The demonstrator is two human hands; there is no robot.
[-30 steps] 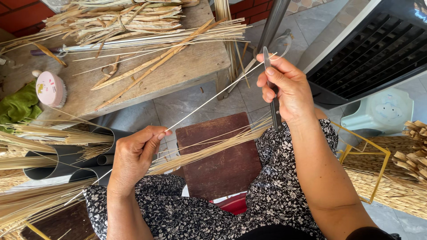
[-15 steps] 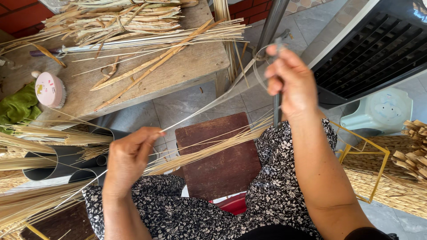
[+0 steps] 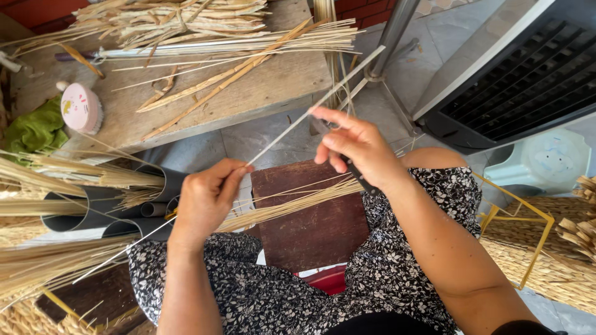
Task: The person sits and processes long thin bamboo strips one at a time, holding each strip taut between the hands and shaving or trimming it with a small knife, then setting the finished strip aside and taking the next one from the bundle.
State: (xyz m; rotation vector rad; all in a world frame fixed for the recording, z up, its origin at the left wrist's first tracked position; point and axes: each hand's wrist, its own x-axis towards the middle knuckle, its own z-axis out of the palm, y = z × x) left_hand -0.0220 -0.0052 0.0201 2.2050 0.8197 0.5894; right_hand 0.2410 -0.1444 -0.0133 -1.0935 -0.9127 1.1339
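Left hand [image 3: 208, 197]: fingers pinched the thin pale reed strip [image 3: 292, 129] at its lower part.
Right hand [image 3: 360, 146]: fingers closed on a dark-handled knife [image 3: 355, 174], touching the strip higher up.
Strip: slanted above the brown wooden board [image 3: 310, 217].
Table [image 3: 261, 87]: held loose straw bundles [image 3: 161, 22].

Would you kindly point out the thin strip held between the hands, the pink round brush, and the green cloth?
thin strip [image 3: 292, 131]: head view, middle of its length between the hands.
pink round brush [image 3: 81, 107]: head view, centre of its pink back.
green cloth [image 3: 34, 131]: head view, middle of the crumpled fabric.
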